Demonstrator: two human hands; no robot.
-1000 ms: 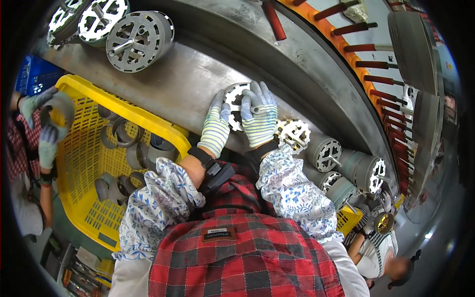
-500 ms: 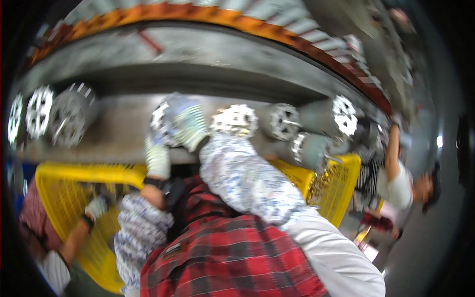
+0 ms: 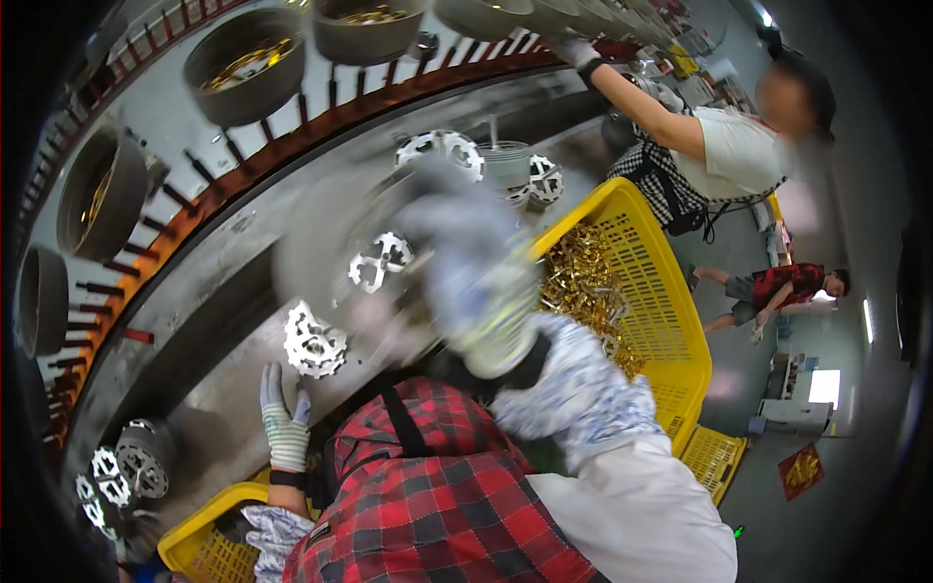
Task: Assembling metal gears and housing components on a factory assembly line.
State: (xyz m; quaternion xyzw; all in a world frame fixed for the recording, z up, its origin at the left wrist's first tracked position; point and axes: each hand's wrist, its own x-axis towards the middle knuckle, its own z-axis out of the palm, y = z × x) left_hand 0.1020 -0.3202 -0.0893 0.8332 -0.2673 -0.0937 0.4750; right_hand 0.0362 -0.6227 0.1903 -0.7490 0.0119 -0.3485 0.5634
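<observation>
My left hand (image 3: 284, 428), in a light knit glove, is open with fingers stretched out over the metal bench (image 3: 248, 374). Just beyond its fingertips lies a bright toothed metal disc (image 3: 313, 340) with cut-outs. Motion smears my gloved right hand (image 3: 476, 257), so its fingers do not show clearly. Beside it is a blurred grey round shape with another cut-out disc (image 3: 379, 262) on it; whether the hand holds this cannot be made out. Farther along the bench stand a toothed disc (image 3: 442, 154) and a greenish-grey cylinder (image 3: 505, 163).
A yellow basket (image 3: 671, 282) of gold-coloured metal pieces (image 3: 583, 282) stands at my right, another yellow basket (image 3: 209, 530) at lower left. Grey pots (image 3: 243, 68) line an orange-edged conveyor. A co-worker (image 3: 729, 146) reaches toward it. More discs (image 3: 109, 476) sit at left.
My view has turned to the right. My hands, earlier close together at a disc-topped cylinder, are now apart, the right one swung toward the gold-filled basket's side. The co-worker's arm now reaches to the conveyor.
</observation>
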